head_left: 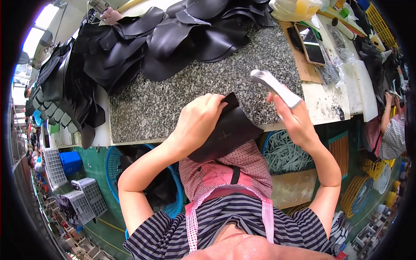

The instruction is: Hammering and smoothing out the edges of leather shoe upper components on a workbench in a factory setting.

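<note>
Pinching the upper edge of a smooth black sheet (229,134) between thumb and fingers, the person's left hand (199,119) holds it by the near rim of a speckled, stone-like slab (149,117); the sheet drops below and to the right of that grip, curved along its outer side. The right hand (295,123) is wrapped round a silvery hammer-like tool (275,86), its long, rounded head reaching up and left from the fist. Beyond the left grip lies a glossy heap of overlapping black pieces (173,43); below the right, pale thin strips (286,151) lie tangled.
</note>
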`<action>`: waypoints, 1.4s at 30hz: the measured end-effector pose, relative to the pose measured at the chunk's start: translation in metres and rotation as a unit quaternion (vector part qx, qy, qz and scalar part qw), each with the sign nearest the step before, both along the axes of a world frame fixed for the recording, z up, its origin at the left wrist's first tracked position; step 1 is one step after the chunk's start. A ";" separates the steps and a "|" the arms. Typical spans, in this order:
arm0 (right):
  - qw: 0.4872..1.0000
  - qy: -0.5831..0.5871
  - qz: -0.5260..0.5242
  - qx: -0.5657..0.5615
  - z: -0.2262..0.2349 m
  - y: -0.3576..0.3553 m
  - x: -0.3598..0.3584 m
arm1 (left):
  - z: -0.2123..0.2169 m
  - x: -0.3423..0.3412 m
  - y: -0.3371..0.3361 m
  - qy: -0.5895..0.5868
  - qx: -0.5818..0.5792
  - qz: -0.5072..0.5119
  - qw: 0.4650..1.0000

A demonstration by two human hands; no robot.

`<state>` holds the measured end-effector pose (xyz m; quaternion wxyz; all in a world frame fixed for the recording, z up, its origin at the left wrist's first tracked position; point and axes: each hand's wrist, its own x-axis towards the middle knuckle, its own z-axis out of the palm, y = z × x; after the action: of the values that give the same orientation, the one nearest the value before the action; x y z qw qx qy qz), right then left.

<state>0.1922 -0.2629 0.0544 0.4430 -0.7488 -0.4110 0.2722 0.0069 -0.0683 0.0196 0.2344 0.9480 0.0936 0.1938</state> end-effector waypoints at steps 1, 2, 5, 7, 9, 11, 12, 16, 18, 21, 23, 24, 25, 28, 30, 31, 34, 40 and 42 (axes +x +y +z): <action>1.000 0.007 0.008 0.003 0.008 -0.008 -0.006 | 0.005 -0.004 0.000 0.056 -0.061 0.011 0.997; 1.000 0.010 0.013 -0.002 0.017 -0.013 -0.010 | 0.004 -0.003 0.000 0.059 -0.065 0.015 0.996; 0.993 0.051 0.096 -0.053 0.024 -0.018 -0.020 | 0.002 -0.004 0.006 0.024 -0.090 0.038 0.995; 0.989 0.043 0.115 -0.086 0.016 -0.015 -0.025 | 0.004 0.002 0.008 0.042 -0.116 0.012 0.992; 0.990 0.010 0.135 -0.048 -0.011 -0.014 -0.029 | 0.007 0.005 0.013 0.069 -0.114 -0.029 0.991; 0.989 0.018 0.131 -0.064 -0.007 -0.014 -0.030 | 0.011 0.009 0.016 0.092 -0.095 -0.043 0.990; 0.988 0.024 0.131 -0.077 -0.004 -0.013 -0.030 | 0.013 0.011 0.017 0.113 -0.071 -0.053 0.990; 0.985 0.026 0.141 -0.095 -0.002 -0.012 -0.028 | 0.001 0.020 0.022 0.066 -0.124 -0.004 0.990; 0.989 0.006 0.136 -0.057 -0.013 -0.017 -0.029 | 0.002 0.019 0.021 0.070 -0.164 0.006 0.984; 0.989 0.005 0.136 -0.055 -0.016 -0.019 -0.028 | -0.001 0.018 0.023 0.071 -0.203 0.028 0.976; 0.988 -0.012 0.149 -0.045 -0.013 -0.017 -0.026 | -0.001 0.018 0.022 0.073 -0.207 0.029 0.975; 0.988 -0.011 0.148 -0.047 -0.012 -0.017 -0.025 | -0.002 0.018 0.022 0.073 -0.211 0.034 0.974; 0.988 -0.004 0.149 -0.051 -0.011 -0.016 -0.025 | -0.002 0.019 0.023 0.074 -0.212 0.032 0.974; 0.988 -0.005 0.141 -0.065 -0.007 -0.014 -0.021 | -0.001 0.020 0.024 0.095 -0.208 0.036 0.973; 0.988 -0.009 0.132 -0.078 0.000 -0.007 -0.015 | -0.002 0.018 0.023 0.085 -0.194 0.045 0.976; 0.989 -0.011 0.113 -0.094 0.010 -0.002 -0.012 | -0.003 0.018 0.023 0.086 -0.195 0.044 0.976; 0.990 -0.118 0.075 0.035 0.011 0.005 -0.010 | -0.001 0.019 0.022 0.082 -0.171 0.045 0.981; 0.983 -0.074 0.123 -0.113 0.004 0.018 -0.015 | -0.001 0.017 0.021 0.101 -0.159 0.056 0.981; 0.990 -0.096 0.098 -0.031 0.014 0.023 -0.012 | -0.004 0.016 0.020 0.096 -0.151 0.060 0.982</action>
<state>0.1804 -0.2403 0.0687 0.3496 -0.7406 -0.5146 0.2541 0.0228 -0.0482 0.0159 0.3523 0.9087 0.2006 0.0995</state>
